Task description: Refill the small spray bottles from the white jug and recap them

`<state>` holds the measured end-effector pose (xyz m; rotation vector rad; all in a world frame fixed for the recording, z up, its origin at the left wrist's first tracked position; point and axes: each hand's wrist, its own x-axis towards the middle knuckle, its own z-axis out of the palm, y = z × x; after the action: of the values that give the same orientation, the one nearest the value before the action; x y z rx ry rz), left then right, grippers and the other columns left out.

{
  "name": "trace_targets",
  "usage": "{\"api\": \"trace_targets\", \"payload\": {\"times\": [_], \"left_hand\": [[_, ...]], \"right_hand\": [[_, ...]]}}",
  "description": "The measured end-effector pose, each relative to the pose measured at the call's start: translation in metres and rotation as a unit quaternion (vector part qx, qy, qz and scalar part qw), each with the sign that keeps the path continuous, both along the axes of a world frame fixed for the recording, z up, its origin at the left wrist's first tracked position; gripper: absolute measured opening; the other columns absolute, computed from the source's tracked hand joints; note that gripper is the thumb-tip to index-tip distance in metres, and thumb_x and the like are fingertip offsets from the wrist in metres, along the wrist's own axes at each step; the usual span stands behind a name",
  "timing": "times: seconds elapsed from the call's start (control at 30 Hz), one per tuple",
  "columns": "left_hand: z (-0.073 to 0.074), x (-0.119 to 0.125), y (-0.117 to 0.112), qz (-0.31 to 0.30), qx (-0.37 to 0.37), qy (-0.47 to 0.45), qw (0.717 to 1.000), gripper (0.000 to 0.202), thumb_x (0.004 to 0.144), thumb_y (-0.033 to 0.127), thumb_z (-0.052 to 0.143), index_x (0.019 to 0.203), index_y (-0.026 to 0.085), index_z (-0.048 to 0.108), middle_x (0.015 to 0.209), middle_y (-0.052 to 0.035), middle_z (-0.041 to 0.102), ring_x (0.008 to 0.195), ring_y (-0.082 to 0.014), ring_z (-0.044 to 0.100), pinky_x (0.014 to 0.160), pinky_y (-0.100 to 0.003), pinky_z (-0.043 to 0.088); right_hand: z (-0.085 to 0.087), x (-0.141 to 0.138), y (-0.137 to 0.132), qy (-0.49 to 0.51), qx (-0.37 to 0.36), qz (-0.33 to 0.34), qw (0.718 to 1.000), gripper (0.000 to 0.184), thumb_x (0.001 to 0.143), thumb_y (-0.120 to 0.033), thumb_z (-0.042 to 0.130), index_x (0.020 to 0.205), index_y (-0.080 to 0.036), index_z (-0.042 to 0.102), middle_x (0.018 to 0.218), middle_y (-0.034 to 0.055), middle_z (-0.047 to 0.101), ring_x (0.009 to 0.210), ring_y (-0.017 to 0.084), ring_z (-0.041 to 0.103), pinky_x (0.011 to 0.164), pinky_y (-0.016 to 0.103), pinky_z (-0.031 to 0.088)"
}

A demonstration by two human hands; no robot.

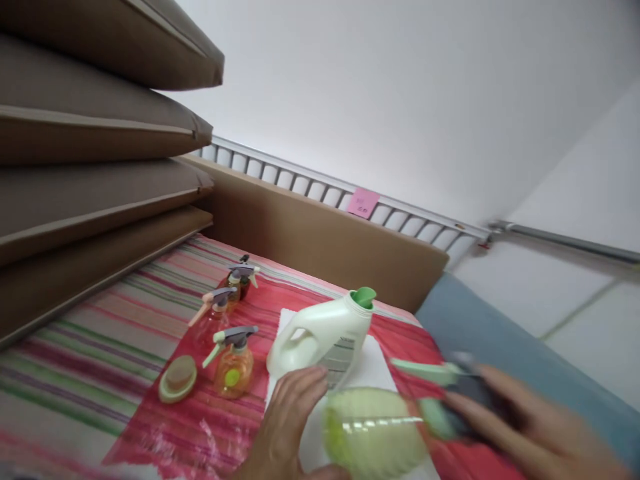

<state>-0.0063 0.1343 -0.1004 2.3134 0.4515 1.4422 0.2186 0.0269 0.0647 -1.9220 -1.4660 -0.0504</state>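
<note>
My left hand (287, 420) rests with curled fingers against the lower side of a pale green detergent jug (320, 333) with a green spout; I cannot tell whether it grips it. The jug stands on a white cloth (373, 367). My right hand (505, 417), blurred by motion, is closed on the grey and green trigger head of a green spray bottle (373, 427), which lies sideways above the cloth, its body toward my left hand.
Three small spray bottles (233, 360) (214, 313) (242, 279) and a round green lid (177, 379) sit on a red striped cloth (165, 427). Brown cushions (90, 173) are stacked at left, a cardboard panel (320, 233) behind, a blue mat (500, 340) at right.
</note>
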Motion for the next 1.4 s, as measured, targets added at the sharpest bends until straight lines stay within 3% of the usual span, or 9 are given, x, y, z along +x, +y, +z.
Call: {"api": "trace_targets", "payload": {"times": [0.13, 0.27, 0.4, 0.6, 0.8, 0.97, 1.1, 1.27, 1.4], "left_hand": [[0.003, 0.003, -0.011, 0.057, 0.064, 0.023, 0.996, 0.096, 0.065, 0.055, 0.071, 0.138, 0.017, 0.021, 0.126, -0.0181, 0.055, 0.118, -0.0338, 0.050, 0.099, -0.050, 0.038], [0.007, 0.000, -0.016, 0.089, -0.064, 0.110, 0.988, 0.079, 0.055, 0.041, 0.081, 0.120, 0.019, 0.043, 0.112, -0.0133, 0.062, 0.102, -0.0346, 0.057, 0.090, -0.054, 0.043], [0.015, -0.009, -0.010, 0.076, -0.218, 0.156, 0.960, 0.044, 0.060, 0.026, 0.074, 0.100, 0.020, 0.057, 0.103, -0.0078, 0.063, 0.095, -0.0297, 0.057, 0.084, -0.046, 0.046], [0.017, -0.014, 0.005, -0.016, -0.264, 0.130, 0.955, 0.044, 0.058, 0.026, 0.072, 0.100, 0.024, 0.059, 0.099, -0.0025, 0.065, 0.090, -0.0234, 0.058, 0.081, -0.035, 0.047], [0.013, -0.010, 0.008, 0.026, -0.255, 0.120, 0.959, 0.030, 0.062, 0.027, 0.067, 0.090, 0.021, 0.059, 0.090, -0.0040, 0.063, 0.086, -0.0235, 0.057, 0.078, -0.034, 0.045], [0.017, -0.013, -0.001, -0.047, -0.236, 0.154, 0.958, 0.031, 0.061, 0.027, 0.068, 0.090, 0.022, 0.058, 0.090, -0.0010, 0.062, 0.083, -0.0205, 0.056, 0.074, -0.029, 0.044], [0.022, -0.022, -0.004, -0.173, -0.308, 0.222, 0.909, 0.036, 0.060, 0.033, 0.070, 0.092, 0.021, 0.057, 0.084, 0.0031, 0.061, 0.066, -0.0132, 0.053, 0.054, -0.020, 0.039], [0.024, -0.021, -0.003, -0.088, -0.261, 0.188, 0.943, 0.031, 0.065, 0.032, 0.067, 0.091, 0.020, 0.057, 0.091, -0.0028, 0.062, 0.078, -0.0191, 0.056, 0.067, -0.027, 0.043], [0.022, -0.015, -0.002, -0.019, -0.215, 0.167, 0.962, 0.017, 0.075, 0.029, 0.055, 0.087, 0.018, 0.057, 0.086, -0.0056, 0.063, 0.080, -0.0214, 0.056, 0.072, -0.032, 0.043]], "right_hand": [[-0.027, -0.061, 0.024, 0.038, -0.154, 0.075, 0.984, 0.023, 0.076, -0.044, 0.053, 0.066, -0.024, 0.050, 0.052, -0.0031, 0.058, 0.049, 0.016, 0.059, 0.047, 0.026, 0.042], [-0.050, -0.093, 0.040, 0.061, -0.152, 0.096, 0.982, 0.021, 0.079, -0.041, 0.050, 0.068, -0.023, 0.045, 0.053, -0.0062, 0.054, 0.046, 0.014, 0.058, 0.046, 0.024, 0.040], [-0.059, -0.101, 0.048, -0.002, -0.130, 0.125, 0.984, 0.021, 0.081, -0.038, 0.049, 0.068, -0.023, 0.046, 0.057, -0.0039, 0.057, 0.053, 0.015, 0.058, 0.051, 0.025, 0.041], [-0.047, -0.089, 0.060, -0.014, -0.166, 0.222, 0.961, 0.011, 0.079, -0.028, 0.055, 0.087, -0.023, 0.061, 0.087, 0.0010, 0.068, 0.080, 0.018, 0.062, 0.073, 0.031, 0.047], [-0.069, -0.087, 0.057, 0.089, -0.179, 0.087, 0.976, 0.062, 0.064, -0.031, 0.069, 0.121, -0.020, 0.048, 0.096, 0.0059, 0.067, 0.079, 0.023, 0.063, 0.071, 0.037, 0.051], [-0.082, -0.094, 0.042, 0.130, -0.110, 0.167, 0.971, 0.023, 0.073, -0.024, 0.062, 0.095, -0.024, 0.059, 0.087, 0.0012, 0.066, 0.078, 0.019, 0.062, 0.072, 0.031, 0.050], [-0.075, -0.083, 0.032, 0.156, -0.106, 0.288, 0.939, 0.008, 0.070, -0.021, 0.064, 0.077, -0.024, 0.062, 0.098, 0.0038, 0.065, 0.092, 0.020, 0.062, 0.079, 0.029, 0.049], [-0.091, -0.090, 0.031, 0.177, -0.058, 0.102, 0.977, 0.057, 0.063, -0.026, 0.064, 0.118, -0.023, 0.047, 0.104, 0.0065, 0.064, 0.093, 0.024, 0.062, 0.080, 0.034, 0.050], [-0.102, -0.103, 0.039, 0.176, -0.059, 0.080, 0.979, 0.041, 0.069, -0.035, 0.060, 0.108, -0.024, 0.051, 0.076, -0.0020, 0.065, 0.061, 0.018, 0.061, 0.061, 0.029, 0.050]]}}
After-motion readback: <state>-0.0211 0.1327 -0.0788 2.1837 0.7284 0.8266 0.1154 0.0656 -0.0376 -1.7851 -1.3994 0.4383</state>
